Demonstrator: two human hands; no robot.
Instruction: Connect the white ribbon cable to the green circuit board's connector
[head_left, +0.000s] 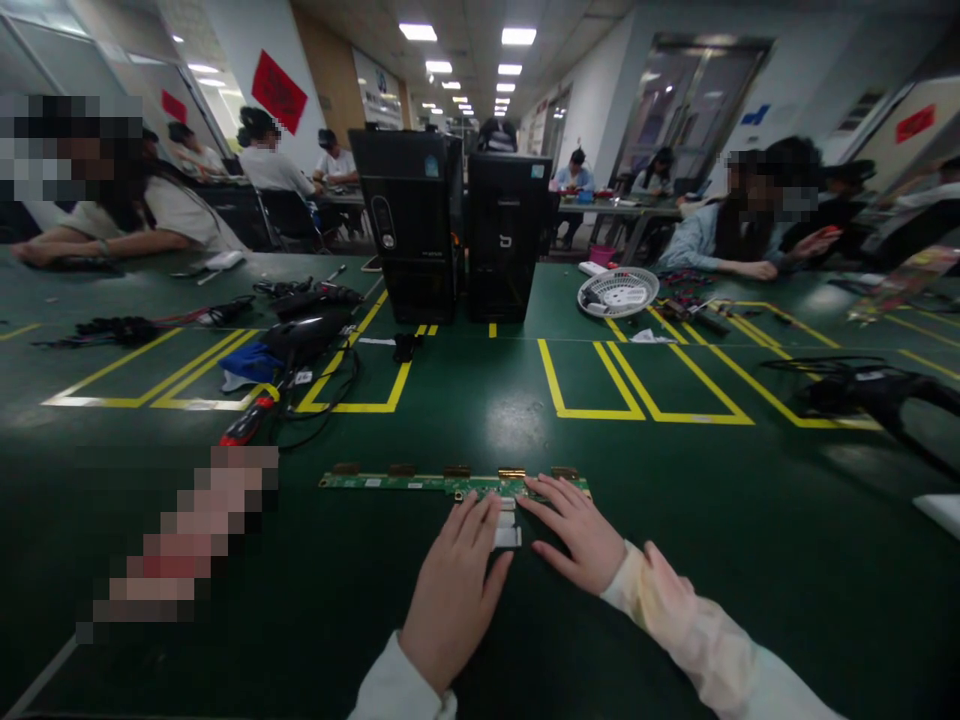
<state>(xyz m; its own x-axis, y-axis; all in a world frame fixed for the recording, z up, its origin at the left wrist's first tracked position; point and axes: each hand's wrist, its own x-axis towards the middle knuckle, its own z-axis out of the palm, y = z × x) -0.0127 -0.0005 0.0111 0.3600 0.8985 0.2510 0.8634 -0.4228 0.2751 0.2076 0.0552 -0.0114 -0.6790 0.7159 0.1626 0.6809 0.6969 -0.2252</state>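
Note:
A long, narrow green circuit board (409, 484) lies crosswise on the table, with several brown-gold tabs along its far edge. From its near side a short white flat cable (508, 537) comes towards me, between my hands. My left hand (459, 590) has its fingers stretched forward, tips at the board's near edge beside the cable, thumb apart. On the right part of the board rest the spread fingers of my right hand (581, 535), its thumb pointing at the cable. The fingers partly cover the cable's joint with the board.
Two black computer towers (409, 230) stand ahead on the green table (480, 630). Left lie a red-and-black handled tool (249, 420) and dark cables (315, 300). A white basket (619, 293) and a black cabled object (862, 390) are right. Several people sit around.

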